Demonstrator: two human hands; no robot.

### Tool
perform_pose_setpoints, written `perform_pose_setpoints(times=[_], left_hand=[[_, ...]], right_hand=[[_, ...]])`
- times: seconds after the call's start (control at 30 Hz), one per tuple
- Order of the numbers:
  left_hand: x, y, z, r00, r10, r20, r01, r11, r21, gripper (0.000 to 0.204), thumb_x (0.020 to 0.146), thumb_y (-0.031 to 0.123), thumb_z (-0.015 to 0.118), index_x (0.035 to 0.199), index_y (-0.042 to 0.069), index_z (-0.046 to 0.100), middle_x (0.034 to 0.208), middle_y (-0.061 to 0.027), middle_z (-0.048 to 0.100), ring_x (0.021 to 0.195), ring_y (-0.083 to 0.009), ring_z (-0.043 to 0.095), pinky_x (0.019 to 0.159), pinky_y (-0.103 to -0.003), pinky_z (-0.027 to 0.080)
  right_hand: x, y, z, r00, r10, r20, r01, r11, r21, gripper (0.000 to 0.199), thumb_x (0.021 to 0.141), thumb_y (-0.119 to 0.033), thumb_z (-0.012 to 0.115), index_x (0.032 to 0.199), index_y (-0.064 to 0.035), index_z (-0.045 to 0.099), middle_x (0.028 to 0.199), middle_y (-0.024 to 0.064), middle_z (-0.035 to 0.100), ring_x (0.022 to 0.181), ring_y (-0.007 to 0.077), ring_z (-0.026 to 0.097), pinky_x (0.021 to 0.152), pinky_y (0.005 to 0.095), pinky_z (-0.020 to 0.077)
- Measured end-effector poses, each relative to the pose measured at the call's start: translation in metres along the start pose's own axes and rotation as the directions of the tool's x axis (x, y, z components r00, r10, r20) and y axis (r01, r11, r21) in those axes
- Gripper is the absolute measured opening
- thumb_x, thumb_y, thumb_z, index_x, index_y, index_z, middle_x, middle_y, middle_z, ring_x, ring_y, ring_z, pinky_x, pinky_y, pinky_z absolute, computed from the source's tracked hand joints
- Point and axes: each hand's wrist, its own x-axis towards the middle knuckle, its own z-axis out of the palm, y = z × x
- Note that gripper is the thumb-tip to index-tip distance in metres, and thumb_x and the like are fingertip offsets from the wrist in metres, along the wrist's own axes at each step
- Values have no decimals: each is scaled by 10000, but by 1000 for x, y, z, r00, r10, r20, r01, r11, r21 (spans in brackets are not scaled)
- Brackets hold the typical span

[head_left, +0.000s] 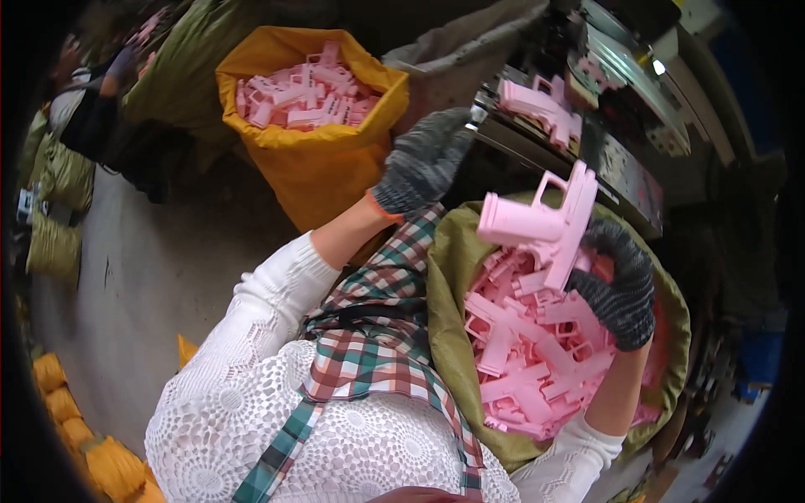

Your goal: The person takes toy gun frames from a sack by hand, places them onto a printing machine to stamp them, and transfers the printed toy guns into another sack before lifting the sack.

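My right hand (pixel 619 281), in a dark grey knit glove, grips a pink plastic toy pistol (pixel 537 220) by its barrel end. The toy is held above an olive-green sack (pixel 453 251) filled with a heap of similar pink toy pistols (pixel 537 360). My left hand (pixel 426 161), in a matching glove with an orange cuff, has its fingers closed at the edge of a bench machine. A small shiny metal piece (pixel 477 116) shows at its fingertips; whether it is part of the machine I cannot tell. Another pink toy pistol (pixel 545 107) lies on the machine's work surface.
A yellow sack (pixel 293 168) of pink toy parts stands ahead, left of my left hand. The bench machine (pixel 625 168) with metal parts rises at the upper right. Other filled sacks (pixel 109 469) line the left side. A person (pixel 92 109) works at the far left.
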Motion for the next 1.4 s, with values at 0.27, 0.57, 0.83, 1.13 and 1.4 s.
perform_pose_setpoints(times=[0.27,0.57,0.83,1.13,1.4], left_hand=[[84,-7,48,932,-22,361,-143,895,424,709,756,426,624,1289,21,388,1255,-232,452,1175,-371,428,999,-437,323],[97,-12,42,781,374,500,-605,651,458,449,776,286,567,1162,60,525,947,-133,591,856,-290,575,773,-426,446],[46,-64,-113,982,-64,180,-166,174,971,681,734,345,668,1279,20,420,1184,-194,503,1106,-323,474,967,-425,352],[-19,-41,-97,852,-221,475,-22,891,453,564,808,176,640,1292,2,409,1242,-173,504,1166,-273,478,978,-360,373],[-58,13,-29,418,-160,894,390,921,-18,408,872,146,582,1247,18,482,1110,-124,602,1024,-162,554,890,-291,435]], right_hand=[[3,11,6,996,-74,52,76,996,-35,419,604,-91,801,955,-27,581,952,96,605,872,189,594,794,308,480],[27,37,-3,970,82,-229,-40,982,182,502,650,-31,748,1103,-46,532,1037,105,596,976,162,569,873,300,458],[109,109,21,966,-163,-201,150,986,-77,459,734,-3,632,1180,-70,546,1148,142,570,1093,250,527,956,323,402],[61,64,21,995,-82,50,84,996,-43,146,768,-130,616,888,-48,622,859,142,618,818,317,589,754,398,468],[-61,63,103,778,182,601,-73,977,-202,532,666,-306,675,1108,-31,567,1003,182,624,899,323,603,823,371,465]])
